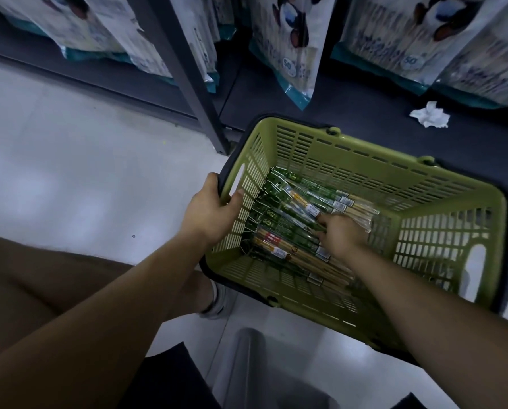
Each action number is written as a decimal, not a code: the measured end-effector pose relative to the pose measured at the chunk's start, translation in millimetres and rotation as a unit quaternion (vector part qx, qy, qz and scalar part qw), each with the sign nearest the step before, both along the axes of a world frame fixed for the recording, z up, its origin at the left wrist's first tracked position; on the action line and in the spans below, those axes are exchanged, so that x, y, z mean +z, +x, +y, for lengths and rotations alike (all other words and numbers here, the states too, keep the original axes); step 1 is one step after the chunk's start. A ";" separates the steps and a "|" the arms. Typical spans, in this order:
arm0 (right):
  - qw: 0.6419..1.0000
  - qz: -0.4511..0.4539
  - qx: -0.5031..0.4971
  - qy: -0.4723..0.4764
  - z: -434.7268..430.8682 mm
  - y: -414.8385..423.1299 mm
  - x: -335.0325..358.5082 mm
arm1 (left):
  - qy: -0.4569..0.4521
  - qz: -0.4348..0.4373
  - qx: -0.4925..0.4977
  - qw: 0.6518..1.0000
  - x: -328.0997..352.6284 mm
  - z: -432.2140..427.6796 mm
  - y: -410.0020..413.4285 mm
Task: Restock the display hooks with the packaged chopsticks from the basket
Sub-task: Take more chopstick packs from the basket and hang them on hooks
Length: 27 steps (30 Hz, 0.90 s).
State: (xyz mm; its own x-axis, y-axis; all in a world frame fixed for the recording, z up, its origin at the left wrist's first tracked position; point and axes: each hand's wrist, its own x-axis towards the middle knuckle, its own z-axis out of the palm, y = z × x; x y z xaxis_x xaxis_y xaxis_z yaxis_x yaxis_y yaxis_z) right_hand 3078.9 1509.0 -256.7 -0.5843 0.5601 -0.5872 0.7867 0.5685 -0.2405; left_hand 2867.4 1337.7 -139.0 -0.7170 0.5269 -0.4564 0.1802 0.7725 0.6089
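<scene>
Left hand (pixel 208 211) grips slotted green basket (pixel 365 160); right hand (pixel 342 235) touches slim cellophane chopstick packs (pixel 288 228), grasp unclear.

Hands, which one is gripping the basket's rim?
The left hand: it grips the rim of the green basket by its handle slot, while the right hand reaches down among the chopstick packs.

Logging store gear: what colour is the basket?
The basket is olive green with a dark rim; the head view shows it best.
</scene>
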 end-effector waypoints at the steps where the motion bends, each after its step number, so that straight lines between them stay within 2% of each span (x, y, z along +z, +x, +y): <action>1: 1.000 -0.004 0.001 0.000 3.3 -0.1 1.1 | 0.001 -0.007 -0.003 1.000 1.0 0.1 -0.1; 2: 1.000 -0.001 -0.006 -0.004 7.2 -0.8 3.9 | 0.003 0.001 -0.009 1.000 2.7 0.2 0.6; 3: 1.000 0.011 -0.020 -0.012 11.6 -2.2 7.9 | 0.008 0.047 -0.021 0.999 4.5 0.3 1.4; 5: 0.995 0.065 -0.059 -0.047 20.4 -9.5 21.0 | 0.057 0.199 -0.058 0.977 11.6 3.0 5.7; 6: 0.988 0.106 -0.085 -0.078 23.5 -15.8 31.6 | 0.100 0.244 -0.071 0.962 16.3 6.5 8.6; 7: 0.974 0.152 -0.116 -0.120 25.6 -23.1 44.4 | 0.136 0.240 -0.079 0.958 20.3 10.5 10.7; 9: 0.934 0.231 -0.152 -0.226 26.3 -39.6 74.7 | 0.156 0.156 -0.075 0.972 27.8 21.1 16.2; 11: 0.913 0.252 -0.123 -0.297 20.6 -54.6 100.1 | 0.121 0.022 -0.046 0.991 28.2 30.7 22.1; 13: 0.900 0.257 -0.096 -0.339 11.0 -65.2 114.2 | 0.129 -0.162 0.013 0.978 24.3 36.1 28.3; 14: 0.893 0.261 -0.092 -0.355 6.4 -68.1 116.7 | 0.146 -0.222 0.039 0.963 21.6 36.7 30.3; 18: 0.886 0.225 -0.098 -0.393 -0.2 -64.1 101.7 | 0.189 -0.271 0.116 0.937 17.5 34.9 25.7; 20: 0.919 0.179 -0.096 -0.338 4.3 -52.7 79.1 | 0.197 -0.271 0.142 0.931 15.2 32.5 19.1; 23: 0.981 0.092 -0.099 -0.140 8.7 -24.1 36.0 | 0.190 -0.265 0.156 0.932 14.8 28.8 12.8; 25: 0.994 0.046 -0.083 -0.058 7.9 -8.1 14.8 | 0.182 -0.267 0.152 0.934 13.3 28.4 13.4; 27: 0.997 0.020 -0.063 -0.048 5.1 -3.4 3.4 | 0.172 -0.279 0.146 0.933 11.3 27.8 16.5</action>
